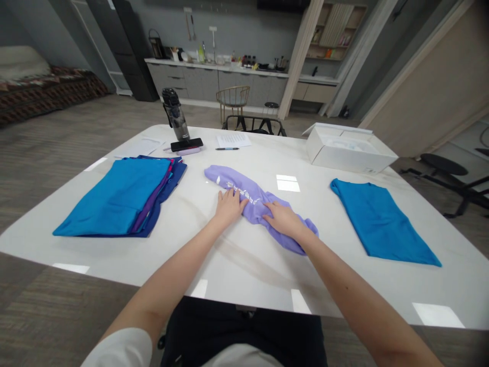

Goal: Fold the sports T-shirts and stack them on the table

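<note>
A lavender cloth [273,200] with white lettering lies bunched in a slanting strip across the middle of the white table [244,265]. My left hand [229,205] rests at its near edge by the lettering, fingers spread and touching the fabric. On the cloth's right half lies my right hand [283,219], its fingers apart on top of the folds. To the left is a stack of folded cloths, a bright blue one [114,196] on top with purple and navy edges beneath. Another folded blue cloth [384,219] lies flat at the right.
At the back left stand a dark bottle [176,117] and a black phone [187,145]. A pen [227,148] and printed paper [234,139] lie at the back middle. An open white box [344,153] sits at the back right. Chairs [233,97] are beyond the table.
</note>
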Demonstrator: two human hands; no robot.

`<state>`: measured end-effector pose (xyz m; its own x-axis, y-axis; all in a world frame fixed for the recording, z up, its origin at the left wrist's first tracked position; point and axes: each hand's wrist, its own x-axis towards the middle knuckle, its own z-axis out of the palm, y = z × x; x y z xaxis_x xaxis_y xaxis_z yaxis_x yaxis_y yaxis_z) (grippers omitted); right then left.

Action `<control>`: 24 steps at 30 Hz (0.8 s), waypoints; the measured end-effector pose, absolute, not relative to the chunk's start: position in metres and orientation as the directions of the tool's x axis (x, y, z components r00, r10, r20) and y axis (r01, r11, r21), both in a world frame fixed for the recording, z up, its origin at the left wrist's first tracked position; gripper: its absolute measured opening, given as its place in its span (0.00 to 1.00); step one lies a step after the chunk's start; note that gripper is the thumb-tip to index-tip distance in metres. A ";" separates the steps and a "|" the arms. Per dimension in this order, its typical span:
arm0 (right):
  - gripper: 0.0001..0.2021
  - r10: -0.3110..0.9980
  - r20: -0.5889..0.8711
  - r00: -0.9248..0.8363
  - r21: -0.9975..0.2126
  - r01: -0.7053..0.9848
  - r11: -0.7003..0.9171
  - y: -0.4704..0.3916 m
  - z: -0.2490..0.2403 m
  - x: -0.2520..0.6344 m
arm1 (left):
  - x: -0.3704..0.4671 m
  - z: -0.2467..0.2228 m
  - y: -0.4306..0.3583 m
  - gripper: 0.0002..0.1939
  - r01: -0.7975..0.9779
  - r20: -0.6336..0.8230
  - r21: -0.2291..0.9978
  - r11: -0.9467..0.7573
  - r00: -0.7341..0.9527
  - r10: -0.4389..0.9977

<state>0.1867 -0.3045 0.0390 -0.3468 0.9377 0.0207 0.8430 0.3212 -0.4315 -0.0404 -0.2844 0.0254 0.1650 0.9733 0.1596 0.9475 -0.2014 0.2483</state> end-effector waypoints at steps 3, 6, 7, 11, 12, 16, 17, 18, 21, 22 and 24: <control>0.21 0.920 -0.014 -0.391 -0.502 0.799 0.331 -0.330 0.045 0.170 | -0.022 0.024 -0.263 0.27 0.912 0.095 0.327 -0.248 0.230 0.969; 0.16 0.877 -0.084 -0.472 -0.681 0.670 0.295 -0.339 0.055 0.161 | -0.003 0.031 -0.251 0.24 0.889 0.079 0.345 -0.303 0.294 0.953; 0.15 0.868 -0.117 -0.483 -0.745 0.621 0.245 -0.338 0.057 0.163 | 0.003 0.035 -0.251 0.25 0.891 0.119 0.328 -0.315 0.291 0.949; 0.14 0.953 -0.108 -0.283 -0.792 0.604 0.089 -0.317 0.060 0.191 | 0.026 0.052 -0.262 0.27 0.889 0.310 0.217 -0.404 0.330 0.892; 0.12 0.977 -0.074 -0.200 -0.758 0.648 0.075 -0.311 0.058 0.201 | 0.030 0.054 -0.265 0.25 0.872 0.307 0.185 -0.452 0.386 0.870; 0.08 0.998 -0.069 -0.006 -0.690 0.723 -0.043 -0.292 0.048 0.227 | 0.042 0.048 -0.267 0.10 0.854 0.192 0.183 -0.487 0.455 0.870; 0.09 0.996 -0.088 0.015 -0.695 0.715 -0.072 -0.290 0.045 0.230 | 0.043 0.045 -0.265 0.08 0.853 0.184 0.255 -0.455 0.419 0.889; 0.09 0.994 -0.100 0.035 -0.702 0.706 -0.096 -0.289 0.041 0.232 | 0.043 0.042 -0.261 0.08 0.828 0.192 0.366 -0.424 0.379 0.905; 0.10 0.989 -0.122 0.081 -0.736 0.661 -0.144 -0.287 0.035 0.232 | 0.036 0.038 -0.252 0.05 0.474 0.272 0.809 -0.347 0.222 0.936; 0.10 0.989 -0.127 0.079 -0.762 0.630 -0.148 -0.286 0.034 0.230 | 0.032 0.037 -0.250 0.04 0.272 0.277 0.912 -0.308 0.146 0.950; 0.14 0.988 -0.150 0.034 -0.835 0.531 -0.145 -0.285 0.035 0.228 | 0.022 0.037 -0.249 0.07 -0.123 0.200 0.973 -0.197 0.012 0.980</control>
